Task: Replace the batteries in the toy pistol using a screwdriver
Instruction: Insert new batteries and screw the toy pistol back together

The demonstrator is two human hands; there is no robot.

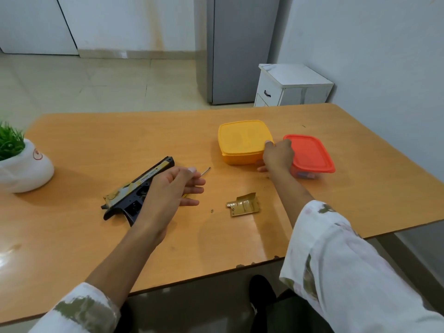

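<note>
Patterned white sleeves, left sleeve (79, 311) and right sleeve (341, 265), occupy the lower edge of the head view, with both bare forearms reaching out over a wooden table (72, 248). Near the middle of the table lies a gold battery cover (243, 205), inner face up, with a single small screw (212, 211) just beside it on its left. Left of these, the toy pistol (134, 191) lies flat on its side, grip toward the viewer and muzzle pointing away to the right. The left hand (168, 188) hovers over the pistol's middle, fingers nearly straight and loosely spread. The screwdriver (206, 171) shows as a thin metal shaft beyond the fingertips and a sliver of yellow between the fingers; whether the hand touches it cannot be told. Farther back on the right, the right hand (278, 156) grips the near right corner of a closed yellow container (240, 140), thumb on the lid and fingers curled down its side. A red-lidded container (312, 155) stands just beside it, on the far side of the hand. A potted plant (24, 169) sits at the left edge of the table. Beyond the table stand a white cabinet (290, 87) and a grey refrigerator (240, 49).
</note>
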